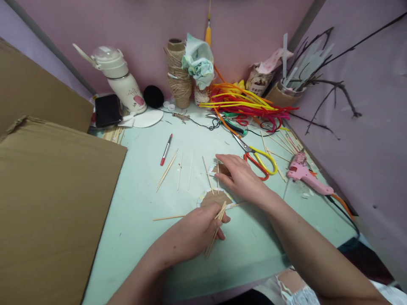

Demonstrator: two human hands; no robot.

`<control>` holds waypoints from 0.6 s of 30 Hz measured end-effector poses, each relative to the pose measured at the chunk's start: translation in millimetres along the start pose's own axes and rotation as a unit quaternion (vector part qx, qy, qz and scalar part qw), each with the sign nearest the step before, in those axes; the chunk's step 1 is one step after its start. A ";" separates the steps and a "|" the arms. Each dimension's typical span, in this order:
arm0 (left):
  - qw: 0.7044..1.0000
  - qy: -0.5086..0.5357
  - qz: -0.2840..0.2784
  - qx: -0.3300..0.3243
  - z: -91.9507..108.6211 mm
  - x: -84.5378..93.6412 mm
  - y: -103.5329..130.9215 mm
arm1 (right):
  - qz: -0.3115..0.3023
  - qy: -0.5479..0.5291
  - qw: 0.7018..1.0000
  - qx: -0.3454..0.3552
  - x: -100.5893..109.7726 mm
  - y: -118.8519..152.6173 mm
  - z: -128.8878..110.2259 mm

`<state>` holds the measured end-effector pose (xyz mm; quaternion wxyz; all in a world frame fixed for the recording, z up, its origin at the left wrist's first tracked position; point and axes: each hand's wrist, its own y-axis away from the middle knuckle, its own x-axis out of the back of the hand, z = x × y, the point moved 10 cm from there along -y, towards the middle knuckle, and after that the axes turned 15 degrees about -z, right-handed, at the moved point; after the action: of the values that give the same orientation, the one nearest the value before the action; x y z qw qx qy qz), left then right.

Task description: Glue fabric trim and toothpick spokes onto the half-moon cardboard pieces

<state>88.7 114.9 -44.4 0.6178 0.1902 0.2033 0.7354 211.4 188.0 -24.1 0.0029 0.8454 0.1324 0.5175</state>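
Observation:
My left hand (206, 226) is closed around a bundle of thin wooden sticks (219, 222), low over the front of the table. Just beyond it lies a rounded brown cardboard piece (210, 197) with a pale patterned rim, partly hidden by that hand. My right hand (237, 176) is open, thumb and index finger apart, its fingertips at a single wooden stick (218, 184) that points to the cardboard piece. Under this hand a second rimmed cardboard piece (224, 168) is partly covered. Another stick (207, 173) slants beside it, and one more stick (168, 218) reaches out left.
Loose sticks (167, 171) and a red-capped pen (166, 149) lie left of the hands. Scissors (259, 161) and a pink glue gun (307, 173) are at right. Pipe cleaners (244, 99), twine (178, 76) and a bottle (125, 84) line the back. Large cardboard (57, 203) stands left.

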 end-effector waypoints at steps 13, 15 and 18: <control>1.000 0.000 0.000 -0.008 4.0 0.0 -0.1 | -0.017 -0.014 0.999 0.039 9.3 13.7 0.4; 1.000 -0.001 -0.001 -0.006 3.7 0.1 0.5 | 0.008 -0.018 1.000 0.021 14.7 13.2 1.6; 1.000 -0.002 -0.004 -0.004 3.7 0.1 0.6 | 0.053 -0.041 0.997 -0.022 20.0 9.3 2.9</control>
<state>90.1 115.2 -41.0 0.6217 0.1880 0.1997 0.7337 224.5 183.9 -6.7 -0.0008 0.8716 0.0756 0.4844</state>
